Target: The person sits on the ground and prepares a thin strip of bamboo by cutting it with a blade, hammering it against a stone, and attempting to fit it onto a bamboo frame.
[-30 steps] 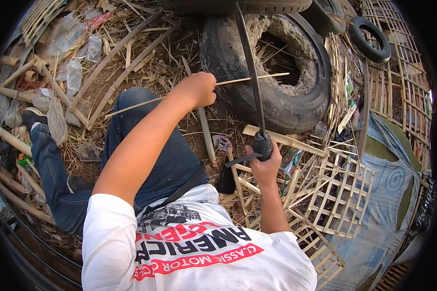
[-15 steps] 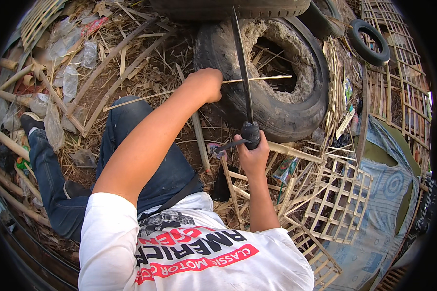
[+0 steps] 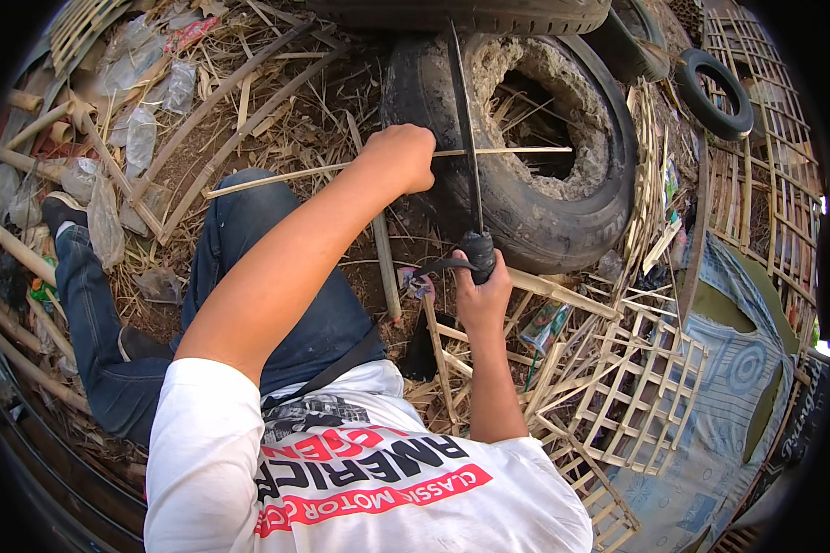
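In my left hand (image 3: 402, 158), closed in a fist, is a thin pale bamboo strip (image 3: 281, 180). The strip runs from above my bent knee across the near side of a big worn tyre (image 3: 563, 235) to over its hole. My right hand (image 3: 485, 293) grips the black-wrapped handle of a machete (image 3: 468, 120), with a loose black strap hanging from the handle. Its long dark blade points away from me and crosses the strip just right of my left fist. Whether the blade's edge touches the strip, I cannot tell.
Another tyre (image 3: 461, 13) overlaps the far side of the big one. A small tyre (image 3: 714, 95) lies at the far right. Woven bamboo lattice (image 3: 641, 387) and split strips lie right of me, beside a blue-grey cloth (image 3: 710, 461). Bamboo poles and plastic bags (image 3: 140, 140) litter the left.
The view has shifted slightly, so the tyres and the strip appear a little further right. Both hands keep their hold, with the machete still across the strip.
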Action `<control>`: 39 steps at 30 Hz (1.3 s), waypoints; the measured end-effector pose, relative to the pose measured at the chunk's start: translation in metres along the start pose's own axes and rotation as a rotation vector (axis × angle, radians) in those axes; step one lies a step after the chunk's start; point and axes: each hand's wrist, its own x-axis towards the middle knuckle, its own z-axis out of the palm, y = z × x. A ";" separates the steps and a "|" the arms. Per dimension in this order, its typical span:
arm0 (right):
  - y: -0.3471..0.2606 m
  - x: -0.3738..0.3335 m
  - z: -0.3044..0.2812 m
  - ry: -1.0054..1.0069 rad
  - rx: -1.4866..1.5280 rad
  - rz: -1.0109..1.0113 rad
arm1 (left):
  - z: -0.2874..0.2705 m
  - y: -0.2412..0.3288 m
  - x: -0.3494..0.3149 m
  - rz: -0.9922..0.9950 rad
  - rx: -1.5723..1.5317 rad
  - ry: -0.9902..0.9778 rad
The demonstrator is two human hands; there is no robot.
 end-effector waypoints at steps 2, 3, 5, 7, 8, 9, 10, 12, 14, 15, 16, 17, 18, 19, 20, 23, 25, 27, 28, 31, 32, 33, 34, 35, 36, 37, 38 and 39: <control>0.002 -0.002 0.001 0.007 -0.002 -0.008 | 0.000 -0.005 -0.002 0.011 0.000 0.011; 0.003 -0.004 0.001 0.012 -0.001 -0.015 | 0.000 -0.008 -0.004 0.021 0.001 0.020; 0.005 -0.005 0.002 0.014 0.008 -0.014 | 0.002 -0.011 -0.008 0.038 0.018 0.055; 0.004 -0.005 0.003 0.007 0.022 0.001 | 0.006 -0.012 -0.013 0.056 0.048 0.107; 0.003 -0.006 0.003 0.007 0.020 0.015 | 0.009 -0.013 -0.014 0.080 0.067 0.154; 0.001 -0.006 0.003 0.008 0.017 0.029 | 0.011 -0.013 -0.014 0.105 0.086 0.201; -0.002 -0.006 0.003 0.009 0.015 0.043 | 0.014 -0.014 -0.015 0.130 0.105 0.248; -0.008 -0.008 0.005 0.031 0.021 0.031 | 0.018 -0.017 -0.018 0.193 0.125 0.322; -0.004 -0.008 0.007 0.055 0.002 -0.025 | 0.021 -0.019 -0.021 0.221 0.130 0.347; 0.004 -0.007 0.010 0.067 -0.021 -0.075 | 0.023 -0.020 -0.021 0.218 0.126 0.336; 0.009 -0.006 0.011 0.078 -0.045 -0.126 | 0.025 -0.020 -0.021 0.215 0.122 0.324; 0.008 -0.006 0.011 0.057 -0.032 -0.092 | 0.029 -0.022 -0.020 0.216 0.124 0.332; 0.007 -0.006 0.012 0.035 -0.020 -0.058 | 0.032 -0.023 -0.018 0.217 0.125 0.341; 0.006 -0.006 0.013 0.014 -0.008 -0.025 | 0.035 -0.026 -0.016 0.218 0.126 0.349; 0.011 -0.005 0.014 0.016 -0.008 -0.034 | 0.034 -0.025 -0.015 0.222 0.127 0.337; 0.024 0.000 0.016 0.038 -0.019 -0.067 | 0.026 -0.021 -0.014 0.203 0.121 0.269; 0.017 0.002 0.015 0.072 -0.042 -0.099 | 0.016 -0.016 -0.013 0.148 0.106 0.181; 0.007 0.002 0.015 0.074 -0.037 -0.081 | 0.010 -0.013 -0.011 0.060 0.071 0.091; 0.005 0.003 0.015 0.075 -0.034 -0.072 | 0.007 -0.013 -0.010 0.016 0.054 0.045; 0.011 0.006 0.012 0.056 -0.006 0.007 | -0.003 -0.010 -0.007 0.023 0.072 -0.017; 0.011 0.008 0.012 0.050 -0.008 -0.001 | -0.002 -0.011 -0.006 0.009 0.064 -0.033; 0.011 0.009 0.012 0.044 -0.011 -0.009 | -0.001 -0.012 -0.004 -0.006 0.055 -0.050; 0.010 0.010 0.011 0.038 -0.014 -0.017 | 0.000 -0.012 -0.003 -0.019 0.046 -0.065; 0.010 0.010 0.010 0.036 -0.013 -0.028 | 0.001 -0.013 -0.002 -0.014 0.035 -0.059; 0.011 0.010 0.009 0.034 -0.012 -0.038 | 0.001 -0.014 -0.001 -0.009 0.023 -0.052; 0.010 0.009 0.007 0.033 -0.011 -0.049 | 0.002 -0.015 0.000 -0.003 0.011 -0.045; 0.008 0.007 0.006 0.058 0.005 -0.064 | 0.000 -0.013 0.000 -0.020 0.018 -0.078; 0.002 0.004 0.003 0.083 0.021 -0.079 | -0.003 -0.010 0.001 -0.035 0.024 -0.112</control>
